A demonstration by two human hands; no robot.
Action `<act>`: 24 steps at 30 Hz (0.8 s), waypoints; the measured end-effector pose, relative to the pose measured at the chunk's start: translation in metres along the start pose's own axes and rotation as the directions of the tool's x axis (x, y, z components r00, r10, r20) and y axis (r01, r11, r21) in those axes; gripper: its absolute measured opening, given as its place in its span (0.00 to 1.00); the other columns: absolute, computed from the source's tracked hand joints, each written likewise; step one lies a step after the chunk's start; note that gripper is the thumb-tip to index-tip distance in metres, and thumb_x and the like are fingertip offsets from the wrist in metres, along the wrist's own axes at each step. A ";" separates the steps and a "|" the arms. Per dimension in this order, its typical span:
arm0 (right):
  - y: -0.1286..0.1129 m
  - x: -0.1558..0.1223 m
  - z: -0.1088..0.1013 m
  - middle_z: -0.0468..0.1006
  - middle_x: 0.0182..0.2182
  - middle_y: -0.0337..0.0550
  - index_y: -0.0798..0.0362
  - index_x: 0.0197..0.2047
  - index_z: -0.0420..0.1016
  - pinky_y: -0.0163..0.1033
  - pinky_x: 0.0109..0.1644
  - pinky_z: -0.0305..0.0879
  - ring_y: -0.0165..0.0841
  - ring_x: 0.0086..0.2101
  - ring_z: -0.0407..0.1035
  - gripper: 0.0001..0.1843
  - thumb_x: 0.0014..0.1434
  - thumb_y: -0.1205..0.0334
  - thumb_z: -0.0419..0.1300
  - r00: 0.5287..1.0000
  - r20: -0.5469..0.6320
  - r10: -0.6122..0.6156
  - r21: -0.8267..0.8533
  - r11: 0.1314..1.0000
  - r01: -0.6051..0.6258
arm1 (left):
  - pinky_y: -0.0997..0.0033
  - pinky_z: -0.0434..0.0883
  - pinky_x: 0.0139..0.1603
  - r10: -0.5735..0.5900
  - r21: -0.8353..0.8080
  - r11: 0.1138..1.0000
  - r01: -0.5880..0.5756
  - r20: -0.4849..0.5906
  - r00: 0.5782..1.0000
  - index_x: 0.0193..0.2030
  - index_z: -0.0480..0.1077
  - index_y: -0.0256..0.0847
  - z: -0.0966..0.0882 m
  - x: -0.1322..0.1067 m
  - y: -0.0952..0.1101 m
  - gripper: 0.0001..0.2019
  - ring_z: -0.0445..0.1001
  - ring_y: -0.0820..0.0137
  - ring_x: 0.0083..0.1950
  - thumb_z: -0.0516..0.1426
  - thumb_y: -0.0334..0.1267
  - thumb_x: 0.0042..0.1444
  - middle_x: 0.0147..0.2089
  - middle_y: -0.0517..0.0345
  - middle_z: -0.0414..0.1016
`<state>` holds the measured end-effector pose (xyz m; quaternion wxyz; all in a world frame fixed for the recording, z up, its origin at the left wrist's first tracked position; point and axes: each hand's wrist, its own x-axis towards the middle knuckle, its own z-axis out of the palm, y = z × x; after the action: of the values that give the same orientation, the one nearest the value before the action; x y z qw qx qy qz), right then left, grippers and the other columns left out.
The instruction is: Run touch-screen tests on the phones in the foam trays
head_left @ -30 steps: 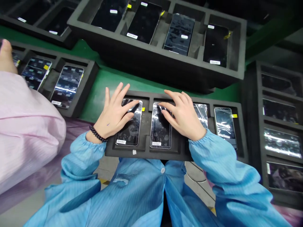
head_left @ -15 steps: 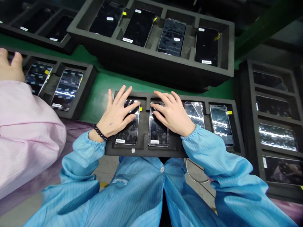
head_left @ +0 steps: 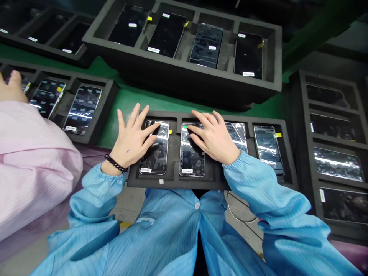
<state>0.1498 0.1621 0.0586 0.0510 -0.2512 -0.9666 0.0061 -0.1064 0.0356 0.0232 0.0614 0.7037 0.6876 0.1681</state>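
Note:
In front of me lies a black foam tray (head_left: 149, 182) with phone screens in its compartments. My left hand (head_left: 130, 136) is open, fingers spread, its index fingertip at the upper part of the leftmost phone screen (head_left: 156, 157). My right hand (head_left: 214, 136), open too, reaches over the second phone screen (head_left: 192, 159), its index fingertip near the top left corner. Small green marks show at the top of both screens. Whether the fingertips touch the glass I cannot tell. My right hand partly covers a third phone screen (head_left: 238, 134); a fourth screen (head_left: 268, 147) with a yellow tab lies uncovered.
A deep foam tray (head_left: 172, 63) of screens stands behind on the green table (head_left: 129, 99). More foam trays are at the left (head_left: 107, 101) and right (head_left: 306, 153). A co-worker's hand (head_left: 13, 90) and pink sleeve (head_left: 37, 153) are at the left.
My left hand has moved left, uncovering more of the first screen. My right hand has shifted slightly right. Green marks now show at both screen tops. The co-worker's hand has moved left and down.

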 end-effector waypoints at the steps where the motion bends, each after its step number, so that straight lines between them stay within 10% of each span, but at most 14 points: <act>1: 0.002 -0.002 0.000 0.66 0.69 0.56 0.52 0.56 0.80 0.65 0.69 0.55 0.49 0.63 0.64 0.20 0.73 0.56 0.50 1.000 -0.002 0.005 -0.007 1.000 -0.005 | 0.22 0.31 0.75 -0.014 -0.006 1.000 0.014 -0.010 1.000 0.63 0.71 0.51 -0.001 -0.002 0.000 0.28 0.39 0.45 0.82 0.40 0.58 0.71 0.81 0.56 0.43; 10: 0.018 -0.020 0.000 0.66 0.69 0.57 0.52 0.54 0.82 0.65 0.67 0.57 0.50 0.61 0.65 0.20 0.73 0.56 0.51 0.998 -0.037 0.050 -0.065 0.997 -0.052 | 0.38 0.20 0.78 -0.140 -0.005 0.990 0.140 -0.044 0.989 0.61 0.70 0.52 -0.009 -0.014 -0.001 0.25 0.36 0.53 0.82 0.41 0.56 0.71 0.81 0.73 0.37; 24: 0.009 -0.037 0.000 0.68 0.68 0.55 0.55 0.54 0.81 0.62 0.69 0.56 0.48 0.61 0.64 0.21 0.74 0.56 0.50 0.997 -0.039 0.072 -0.069 0.995 -0.074 | 0.34 0.20 0.77 -0.150 -0.003 0.989 0.150 -0.007 0.989 0.63 0.67 0.50 -0.008 -0.027 0.015 0.26 0.36 0.48 0.82 0.42 0.58 0.70 0.81 0.61 0.43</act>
<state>0.1862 0.1523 0.0550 0.0594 -0.2881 -0.9553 -0.0308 -0.0949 0.0075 0.0311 0.0722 0.6492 0.7386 0.1665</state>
